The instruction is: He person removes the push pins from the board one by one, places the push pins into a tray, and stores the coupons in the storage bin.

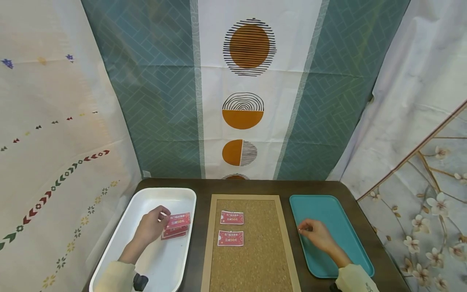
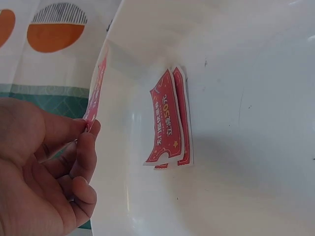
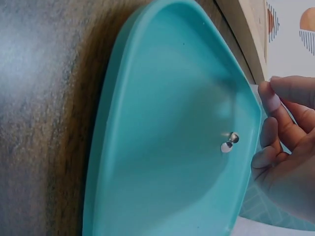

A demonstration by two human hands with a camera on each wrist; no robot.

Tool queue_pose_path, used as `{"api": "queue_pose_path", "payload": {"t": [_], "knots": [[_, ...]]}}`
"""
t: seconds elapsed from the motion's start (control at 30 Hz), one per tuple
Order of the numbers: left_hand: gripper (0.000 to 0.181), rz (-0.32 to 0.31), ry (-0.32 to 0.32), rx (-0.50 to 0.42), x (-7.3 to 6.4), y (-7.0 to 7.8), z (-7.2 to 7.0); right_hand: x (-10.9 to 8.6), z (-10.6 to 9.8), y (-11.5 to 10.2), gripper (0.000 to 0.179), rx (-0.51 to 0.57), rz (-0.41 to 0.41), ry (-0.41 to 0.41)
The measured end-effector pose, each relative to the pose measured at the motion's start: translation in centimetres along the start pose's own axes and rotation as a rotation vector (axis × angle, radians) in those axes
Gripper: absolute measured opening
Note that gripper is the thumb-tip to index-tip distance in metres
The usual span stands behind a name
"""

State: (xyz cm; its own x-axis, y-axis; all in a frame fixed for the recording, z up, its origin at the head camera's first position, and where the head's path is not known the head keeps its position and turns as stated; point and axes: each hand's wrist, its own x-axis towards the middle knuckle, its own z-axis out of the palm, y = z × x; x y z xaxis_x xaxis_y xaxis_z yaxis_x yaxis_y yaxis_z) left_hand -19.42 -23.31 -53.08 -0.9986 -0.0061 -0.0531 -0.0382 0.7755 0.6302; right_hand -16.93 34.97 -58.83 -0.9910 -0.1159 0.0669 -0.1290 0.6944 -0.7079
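Note:
My left hand (image 1: 148,226) pinches one red printed coupon (image 2: 97,91) by its edge, above the white tray (image 1: 153,192). Below it in the tray lie a couple of overlapping red coupons (image 2: 166,120). Over the left edge of the teal tray (image 1: 313,201), my right hand (image 1: 319,234) has thumb and forefinger pressed together on a tiny pale thumbtack (image 1: 300,230), mostly hidden by the fingertips. Two silver thumbtacks (image 3: 229,142) lie close together in the teal tray. Two more coupons, an upper one (image 1: 232,217) and a lower one (image 1: 230,238), are fixed on the corkboard (image 1: 255,259).
The wooden-framed corkboard lies between the two trays on a dark brown table (image 1: 255,185). A patterned teal and white curtain (image 1: 164,101) hangs behind the table, with light cloths (image 1: 54,142) at the sides.

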Motion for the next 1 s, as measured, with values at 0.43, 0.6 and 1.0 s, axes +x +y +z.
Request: {"api": "queue_pose_path", "payload": {"t": [0.43,0.6,1.0], "knots": [[0.021,-0.018,-0.016,0.021,0.5,-1.3,-0.4,-0.1,-0.7,1.1,0.006,-0.007,0.066,0.019],[0.021,-0.041,-0.030,0.012,0.7,-1.9,-0.2,-0.2,-1.0,1.4,0.009,-0.021,0.086,0.014],[0.020,-0.068,-0.047,0.010,0.9,-2.7,0.6,-0.5,-1.0,2.3,0.005,-0.091,0.097,0.039]]}}
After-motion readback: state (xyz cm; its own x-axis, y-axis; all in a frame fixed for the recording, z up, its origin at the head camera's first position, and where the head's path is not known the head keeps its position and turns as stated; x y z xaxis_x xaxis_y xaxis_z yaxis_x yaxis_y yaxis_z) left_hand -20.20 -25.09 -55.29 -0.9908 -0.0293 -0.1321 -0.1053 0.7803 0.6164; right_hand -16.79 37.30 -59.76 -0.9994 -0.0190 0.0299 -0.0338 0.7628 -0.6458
